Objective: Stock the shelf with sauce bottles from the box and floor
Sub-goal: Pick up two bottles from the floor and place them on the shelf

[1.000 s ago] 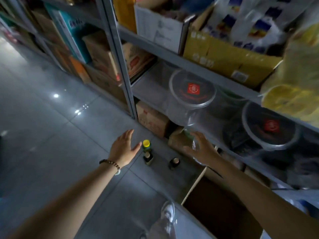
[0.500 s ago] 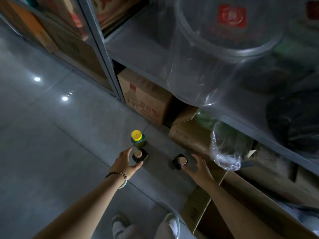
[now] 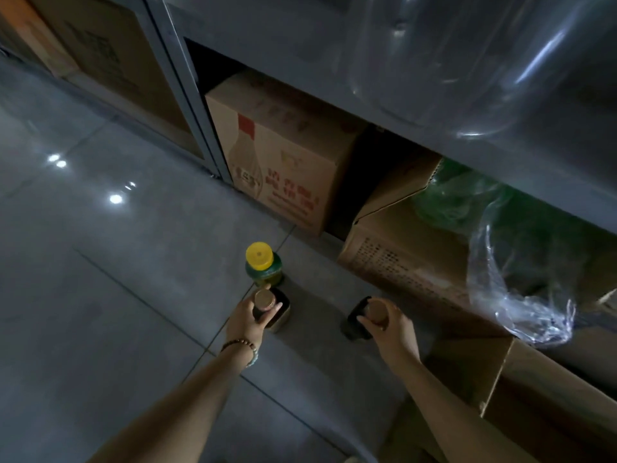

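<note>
Now grasps first dark bottle [image 3: 278, 310] by the cap with left grip [image 3: 248, 317], and second dark bottle [image 3: 356, 317] with right grip [image 3: 393, 326], both standing on floor [image 3: 133, 295] near yellow-capped bottle [image 3: 262, 266].

Glossy tiled floor [image 3: 100, 295]; matt cardboard box [image 3: 287, 162]; crinkled clear plastic bag [image 3: 521, 295].

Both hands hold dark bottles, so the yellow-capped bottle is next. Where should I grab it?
Probably the yellow cap and neck, from above: the yellow-capped bottle stands upright on the floor with its top free, while the left hand and its dark bottle crowd the near side.
</note>
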Tool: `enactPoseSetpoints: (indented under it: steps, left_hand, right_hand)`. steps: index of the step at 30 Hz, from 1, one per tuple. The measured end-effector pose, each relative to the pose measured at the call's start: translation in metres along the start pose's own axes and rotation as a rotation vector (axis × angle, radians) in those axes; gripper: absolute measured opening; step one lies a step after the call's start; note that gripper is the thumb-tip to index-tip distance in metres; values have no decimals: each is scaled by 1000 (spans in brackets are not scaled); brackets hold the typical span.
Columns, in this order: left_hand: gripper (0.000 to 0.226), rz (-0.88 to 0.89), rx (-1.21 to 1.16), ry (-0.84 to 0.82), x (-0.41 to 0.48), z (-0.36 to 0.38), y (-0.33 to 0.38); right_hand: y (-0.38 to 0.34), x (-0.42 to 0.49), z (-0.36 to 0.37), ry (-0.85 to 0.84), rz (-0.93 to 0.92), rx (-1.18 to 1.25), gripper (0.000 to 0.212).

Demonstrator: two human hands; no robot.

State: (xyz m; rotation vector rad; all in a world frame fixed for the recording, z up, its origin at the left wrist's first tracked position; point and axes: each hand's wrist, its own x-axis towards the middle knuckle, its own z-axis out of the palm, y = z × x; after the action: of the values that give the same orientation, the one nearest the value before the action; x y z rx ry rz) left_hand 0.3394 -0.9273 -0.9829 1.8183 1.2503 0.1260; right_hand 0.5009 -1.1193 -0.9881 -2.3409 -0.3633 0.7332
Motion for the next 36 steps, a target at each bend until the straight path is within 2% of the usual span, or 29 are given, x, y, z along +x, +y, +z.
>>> enactPoseSetpoints:
  steps: [3,7,10,13,16,19,21,27,28,31,36]
  left_hand:
    - [28,-37,-27,69,-5,-13,11]
    - [16,29,-82,88,-33,-67,57]
    - [19,135,-88,155,-70,-127,125]
    - [19,277,-76,196,-114,-196,223]
    - [30,454,-170,154,-158,-267,331]
    - [24,644,-206,71,-198,-329,430]
    - [33,761,-233,14,-228,-367,493]
    - [51,1029,-385,-114,-322,-453,647]
    - [48,1062,-415,-127,-338,-462,669]
    - [17,1134,-467,-124,-382,-483,725]
    - [11,1217,-585,-171,-451,-499,813]
  right_hand:
    - [-14,-14,-13,33,-44,9,47]
    - [-66,-50,-67,91,-135,26,38]
    - [-129,-91,-131,120,-217,26,33]
    - [-200,-142,-216,172,-300,-39,37]
    - [-277,-192,-310,295,-423,-113,41]
    - [-354,-242,-397,472,-523,-103,48]
    - [-399,-274,-450,565,-620,-98,51]
    - [-504,-379,-589,760,-740,89,37]
    - [-516,-396,-610,800,-751,135,33]
    - [-546,-444,-671,887,-771,269,25]
    - [-577,-504,-766,1016,-832,470,23]
